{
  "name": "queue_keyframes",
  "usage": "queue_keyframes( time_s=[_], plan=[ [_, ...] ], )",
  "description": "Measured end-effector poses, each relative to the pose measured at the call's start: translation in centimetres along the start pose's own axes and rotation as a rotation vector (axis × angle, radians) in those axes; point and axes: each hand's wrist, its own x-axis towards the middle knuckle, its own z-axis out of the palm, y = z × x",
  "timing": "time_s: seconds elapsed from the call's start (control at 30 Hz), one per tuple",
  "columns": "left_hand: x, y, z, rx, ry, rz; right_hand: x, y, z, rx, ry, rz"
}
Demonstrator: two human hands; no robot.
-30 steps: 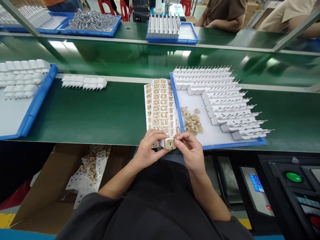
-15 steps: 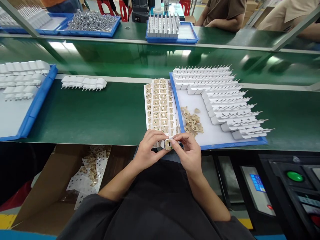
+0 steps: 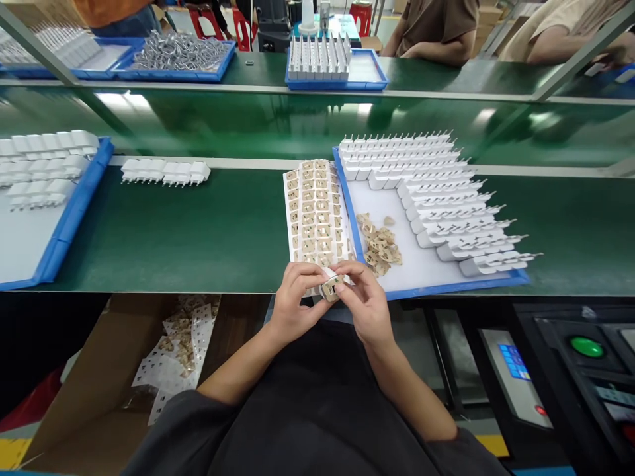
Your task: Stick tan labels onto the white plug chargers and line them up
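Left hand: the left hand (image 3: 294,299) has its fingers curled around a small white plug (image 3: 331,286), thumb on top, gripping it from the left.
Right hand: the right hand (image 3: 366,303) pinches the same plug from the right, fingertips closed on its face, where a tan sticker shows.
Plug: it is held between both hands at the near edge of the green table (image 3: 198,228), just in front of the sticker sheet.
Sticker sheet: a white sheet of tan stickers (image 3: 315,211) lies flat on the table, touching the left wall of the blue tray.
Blue tray: the blue tray (image 3: 461,285) holds rows of white plugs (image 3: 436,192) along its far and right sides, prongs pointing right, and a small heap of tan scraps (image 3: 380,243) near its left side.
Left of the table: a short row of plugs (image 3: 165,171) lies on the table, near a second blue tray (image 3: 69,218).
Below: a cardboard box (image 3: 99,370) holds used sheets.
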Motion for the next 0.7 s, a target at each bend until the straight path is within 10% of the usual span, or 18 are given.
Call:
queue_keyframes(
  time_s=[0.43, 0.7],
  plan=[
    [-0.4, -0.2, 0.2, 0.079, 0.03, 0.04, 0.3, 0.1, 0.0, 0.103, 0.012, 0.078],
    [-1.0, -0.7, 0.5, -0.114, -0.013, -0.198, 0.0, -1.5, -1.7, -0.387, -0.107, -0.409]
  ],
)
